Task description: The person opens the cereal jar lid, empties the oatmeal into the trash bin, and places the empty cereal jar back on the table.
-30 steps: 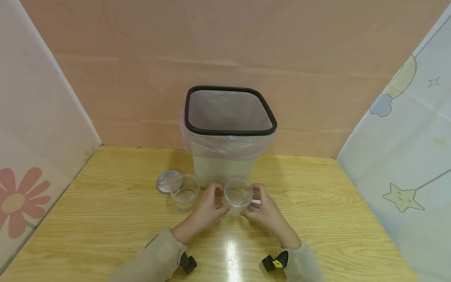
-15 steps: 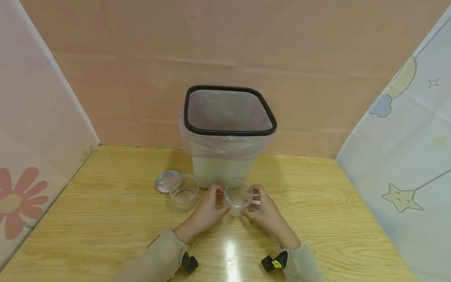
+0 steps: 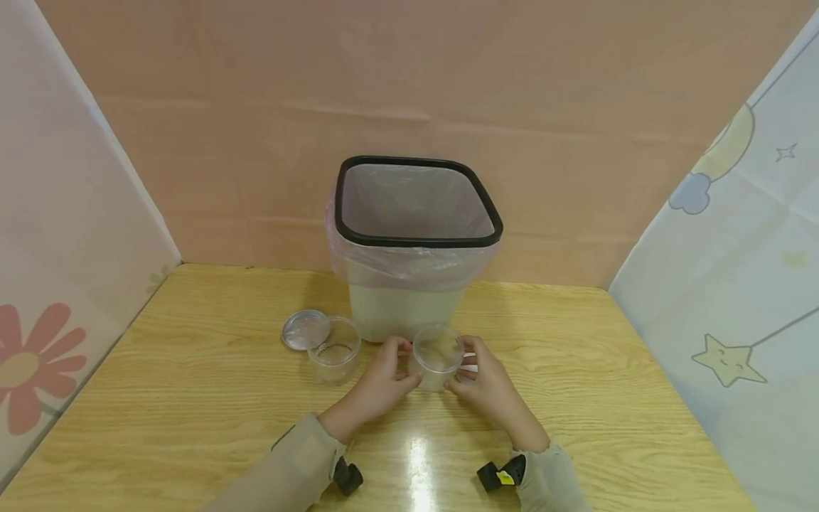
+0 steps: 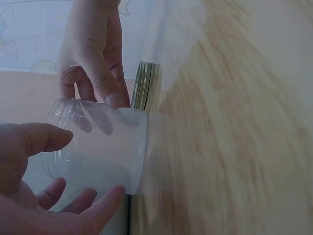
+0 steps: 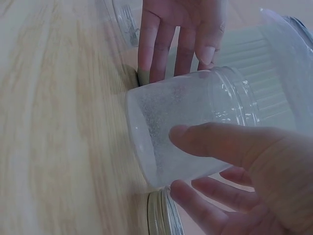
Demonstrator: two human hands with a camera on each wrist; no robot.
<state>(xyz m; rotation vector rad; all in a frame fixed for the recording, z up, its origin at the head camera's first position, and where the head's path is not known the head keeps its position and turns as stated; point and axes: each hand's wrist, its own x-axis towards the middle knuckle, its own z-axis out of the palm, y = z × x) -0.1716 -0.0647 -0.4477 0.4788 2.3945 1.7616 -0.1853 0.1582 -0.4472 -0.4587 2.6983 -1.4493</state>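
A clear plastic jar (image 3: pixel 438 352), lidless, is between both hands in front of the bin. My right hand (image 3: pixel 485 377) holds its right side, thumb on the near wall and fingers round the far side. On the other side my left hand (image 3: pixel 382 378) has its fingers spread loosely about the jar; in the left wrist view its thumb (image 4: pixel 51 137) is by the rim. A silver lid (image 4: pixel 142 85) lies on the table beyond the jar, mostly hidden by my right fingers in the head view. Whether the jar's base touches the table, I cannot tell.
A second clear jar (image 3: pixel 334 355) stands left of my left hand, with a silver-rimmed lid (image 3: pixel 304 330) lying behind it. Behind the hands is a pale bin (image 3: pixel 406 313) with a black rim and a pinkish liner. Cloth walls enclose the wooden table (image 3: pixel 192 398).
The jar and both hands have shifted slightly to the right. The left fingers now sit more loosely about the jar. The bin and the second jar have stayed put.
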